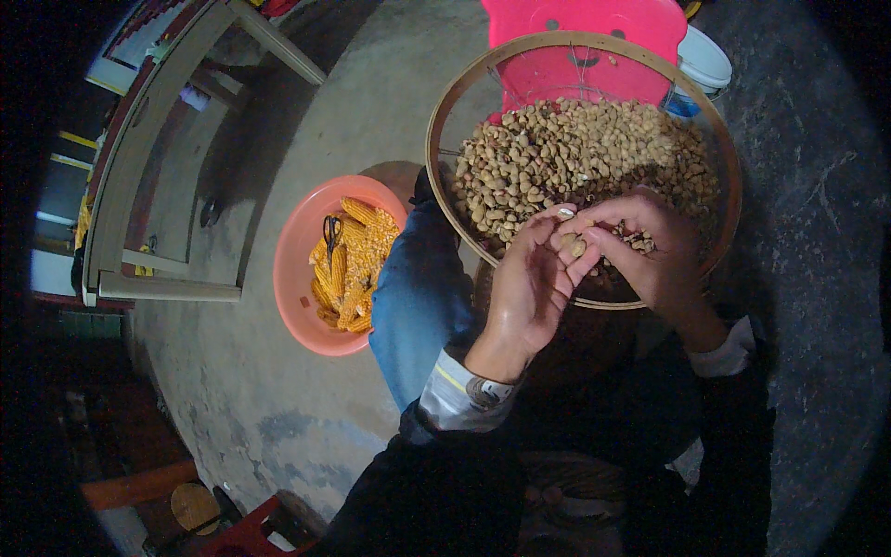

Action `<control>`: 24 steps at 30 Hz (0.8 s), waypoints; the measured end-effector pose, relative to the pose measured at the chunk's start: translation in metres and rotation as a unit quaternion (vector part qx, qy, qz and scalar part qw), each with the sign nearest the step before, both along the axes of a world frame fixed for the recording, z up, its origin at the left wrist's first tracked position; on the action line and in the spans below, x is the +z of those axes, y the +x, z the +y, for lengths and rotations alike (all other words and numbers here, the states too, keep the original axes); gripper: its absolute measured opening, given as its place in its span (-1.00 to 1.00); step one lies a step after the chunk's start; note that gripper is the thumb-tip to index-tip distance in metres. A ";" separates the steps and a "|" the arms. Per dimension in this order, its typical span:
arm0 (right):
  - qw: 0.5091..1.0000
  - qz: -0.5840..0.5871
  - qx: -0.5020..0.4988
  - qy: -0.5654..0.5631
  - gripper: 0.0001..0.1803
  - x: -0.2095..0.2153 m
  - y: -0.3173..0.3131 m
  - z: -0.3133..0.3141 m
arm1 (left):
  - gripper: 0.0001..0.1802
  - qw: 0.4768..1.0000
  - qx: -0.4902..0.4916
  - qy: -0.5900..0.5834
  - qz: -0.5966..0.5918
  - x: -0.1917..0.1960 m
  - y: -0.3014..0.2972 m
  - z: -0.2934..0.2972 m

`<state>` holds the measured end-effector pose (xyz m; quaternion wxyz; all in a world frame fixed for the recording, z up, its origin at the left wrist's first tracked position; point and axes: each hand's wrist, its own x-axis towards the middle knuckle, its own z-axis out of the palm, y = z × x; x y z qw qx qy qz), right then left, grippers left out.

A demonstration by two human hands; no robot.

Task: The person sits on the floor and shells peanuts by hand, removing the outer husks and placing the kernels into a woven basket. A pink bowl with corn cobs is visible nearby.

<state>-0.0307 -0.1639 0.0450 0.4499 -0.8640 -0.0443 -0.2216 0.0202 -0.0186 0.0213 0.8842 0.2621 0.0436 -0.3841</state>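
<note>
Over the near edge of a round wooden-rimmed sieve [434, 139], my two hands meet. Unshelled peanuts [566, 148] fill much of the sieve. My left hand [535, 278] is turned palm up with its fingers curled under a peanut [575, 246]. From the right, my right hand [654, 243] pinches the same peanut between thumb and fingers. A pale bit of shell [564, 213] shows at the left fingertips. Smaller dark and pale pieces [640, 241] lie in the sieve just behind the right fingers, which partly hide them.
A pink-orange basin [290, 297] of yellow corn cobs and loose kernels, with dark-handled scissors [331, 232], stands left of my knee. A bright pink plastic chair [594, 19] is under the sieve's far side, beside a white bucket [705, 60]. A wooden table frame [139, 186] stands far left.
</note>
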 end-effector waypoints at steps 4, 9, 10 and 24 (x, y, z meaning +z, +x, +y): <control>0.999 -0.038 -0.001 -0.019 -0.84 -0.001 0.003 0.000 | -0.66 0.999 -0.018 -0.027 -0.004 0.004 -0.001 0.001; 0.998 -0.010 0.023 -0.056 -0.80 0.005 0.001 0.001 | -0.60 0.999 -0.042 -0.013 -0.026 0.008 -0.002 -0.001; 0.995 -0.037 0.025 -0.086 -0.79 0.004 0.003 0.000 | -0.59 0.998 -0.045 -0.014 -0.031 0.010 -0.002 -0.001; 0.962 -0.077 0.088 -0.247 -0.76 0.001 0.006 -0.009 | -0.55 1.000 -0.013 -0.018 -0.016 -0.004 0.001 0.002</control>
